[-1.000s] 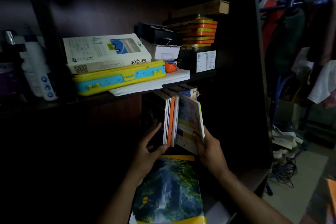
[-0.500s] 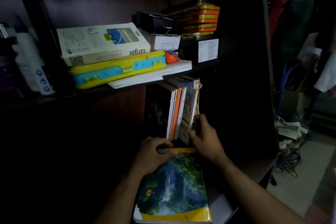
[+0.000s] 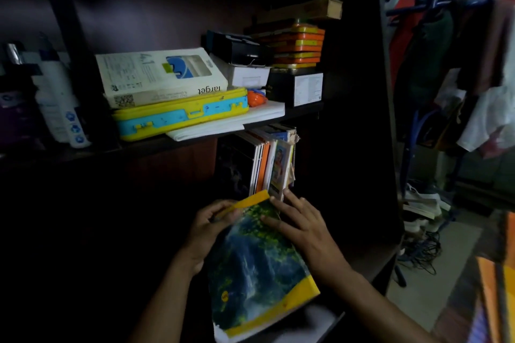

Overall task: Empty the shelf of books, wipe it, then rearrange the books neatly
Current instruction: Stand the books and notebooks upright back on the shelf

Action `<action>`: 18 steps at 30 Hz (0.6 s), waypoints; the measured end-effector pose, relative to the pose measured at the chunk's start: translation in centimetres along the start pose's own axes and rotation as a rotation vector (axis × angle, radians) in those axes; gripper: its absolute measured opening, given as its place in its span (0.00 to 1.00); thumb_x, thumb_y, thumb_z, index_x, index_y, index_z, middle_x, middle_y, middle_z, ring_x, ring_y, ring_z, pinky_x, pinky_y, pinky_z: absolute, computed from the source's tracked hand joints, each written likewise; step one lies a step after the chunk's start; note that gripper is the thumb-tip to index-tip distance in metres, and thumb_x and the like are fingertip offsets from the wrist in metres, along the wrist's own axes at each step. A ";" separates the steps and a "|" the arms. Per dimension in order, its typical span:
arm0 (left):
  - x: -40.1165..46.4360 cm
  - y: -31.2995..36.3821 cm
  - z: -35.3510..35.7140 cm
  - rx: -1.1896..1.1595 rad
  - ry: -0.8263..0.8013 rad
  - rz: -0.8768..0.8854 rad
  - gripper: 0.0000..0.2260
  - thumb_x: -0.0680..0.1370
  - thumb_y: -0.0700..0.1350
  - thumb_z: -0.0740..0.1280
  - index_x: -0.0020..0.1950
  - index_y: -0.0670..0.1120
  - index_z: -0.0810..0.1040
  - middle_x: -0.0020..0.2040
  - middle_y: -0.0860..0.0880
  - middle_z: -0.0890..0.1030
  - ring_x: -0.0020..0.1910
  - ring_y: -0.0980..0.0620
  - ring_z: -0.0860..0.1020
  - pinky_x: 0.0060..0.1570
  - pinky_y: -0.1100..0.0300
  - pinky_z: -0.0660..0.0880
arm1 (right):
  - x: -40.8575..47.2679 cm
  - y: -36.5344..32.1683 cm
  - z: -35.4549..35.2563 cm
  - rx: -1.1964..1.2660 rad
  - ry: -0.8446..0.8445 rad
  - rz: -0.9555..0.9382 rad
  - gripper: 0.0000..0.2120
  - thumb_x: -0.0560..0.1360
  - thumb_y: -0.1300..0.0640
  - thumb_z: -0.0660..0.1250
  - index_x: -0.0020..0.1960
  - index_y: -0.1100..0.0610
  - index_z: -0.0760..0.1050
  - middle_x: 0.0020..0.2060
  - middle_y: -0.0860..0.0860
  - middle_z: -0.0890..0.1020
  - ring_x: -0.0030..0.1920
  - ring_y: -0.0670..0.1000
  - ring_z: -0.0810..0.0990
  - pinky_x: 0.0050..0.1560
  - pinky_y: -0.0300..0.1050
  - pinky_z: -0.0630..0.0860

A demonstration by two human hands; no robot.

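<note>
- The waterfall-cover book (image 3: 259, 267) lies at a slant just in front of the row of upright books (image 3: 269, 164), its far yellow corner tipped up toward them.
- The left hand (image 3: 207, 234) grips that book's far left corner, fingers curled over the yellow edge.
- The right hand (image 3: 302, 227) lies with fingers spread and fairly straight on the cover's right side, fingertips close to the foot of the upright books; it presses rather than clasps.
- The upright books stand under the upper shelf board (image 3: 303, 110), leaning a little, with a worn loose-looking cover at their right end.
- On that board, above the upright books, a yellow-and-blue case (image 3: 181, 115) carries a white box (image 3: 158, 75); right of it are orange tins (image 3: 299, 46).
- Judged risks: swinging the held book upright may knock the leaning row over, since nothing visibly props its right end; the one-corner grip could let the thin book sag or slip; the frayed cover could catch and tear.
</note>
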State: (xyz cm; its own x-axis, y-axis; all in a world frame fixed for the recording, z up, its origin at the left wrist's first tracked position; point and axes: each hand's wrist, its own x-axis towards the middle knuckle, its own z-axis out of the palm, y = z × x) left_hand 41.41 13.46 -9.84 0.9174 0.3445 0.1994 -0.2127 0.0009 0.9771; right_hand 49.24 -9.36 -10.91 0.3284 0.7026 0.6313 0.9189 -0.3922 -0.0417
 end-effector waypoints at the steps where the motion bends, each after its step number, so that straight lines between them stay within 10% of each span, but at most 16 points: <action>1: 0.1 0.2 0.1 -0.053 0.009 0.004 0.20 0.73 0.56 0.74 0.57 0.43 0.83 0.53 0.44 0.85 0.50 0.47 0.82 0.50 0.56 0.79 | 0.1 0.1 -0.1 0.029 0.048 0.001 0.24 0.84 0.37 0.51 0.73 0.45 0.70 0.78 0.49 0.63 0.81 0.53 0.51 0.78 0.50 0.49; 4: 0.2 1.3 0.9 -0.217 -0.001 -0.052 0.17 0.76 0.53 0.65 0.58 0.43 0.83 0.55 0.44 0.86 0.51 0.50 0.84 0.49 0.60 0.80 | -0.3 0.4 -0.2 0.239 0.237 0.078 0.20 0.84 0.41 0.55 0.66 0.51 0.76 0.72 0.48 0.72 0.77 0.50 0.64 0.77 0.48 0.59; 9: -0.7 1.1 2.2 -0.316 -0.105 -0.133 0.14 0.76 0.43 0.69 0.60 0.40 0.79 0.56 0.38 0.84 0.50 0.45 0.86 0.41 0.57 0.83 | -0.9 0.0 -0.9 0.446 0.567 0.516 0.24 0.82 0.36 0.56 0.52 0.54 0.81 0.42 0.56 0.84 0.43 0.48 0.81 0.48 0.32 0.72; 11: -1.0 0.8 2.3 -0.287 -0.168 -0.133 0.17 0.77 0.43 0.69 0.65 0.41 0.78 0.60 0.41 0.84 0.58 0.43 0.83 0.49 0.53 0.83 | -0.6 -0.3 -1.3 0.518 0.647 0.589 0.05 0.83 0.44 0.60 0.54 0.40 0.74 0.49 0.50 0.82 0.51 0.46 0.80 0.53 0.33 0.74; 18: 0.6 -0.5 1.3 -0.039 0.240 0.066 0.08 0.80 0.40 0.68 0.54 0.50 0.84 0.42 0.51 0.85 0.37 0.53 0.77 0.31 0.66 0.73 | -0.6 1.1 -2.1 0.604 0.770 0.959 0.25 0.84 0.52 0.57 0.79 0.56 0.58 0.63 0.60 0.78 0.62 0.60 0.77 0.59 0.46 0.68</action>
State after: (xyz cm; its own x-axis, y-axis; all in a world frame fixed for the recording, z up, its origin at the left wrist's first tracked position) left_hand 42.53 12.46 -10.10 0.7961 0.5577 0.2351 -0.2868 0.0055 0.9580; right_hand 49.59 -11.46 -9.65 0.8629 -0.2778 0.4221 0.4181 -0.0767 -0.9052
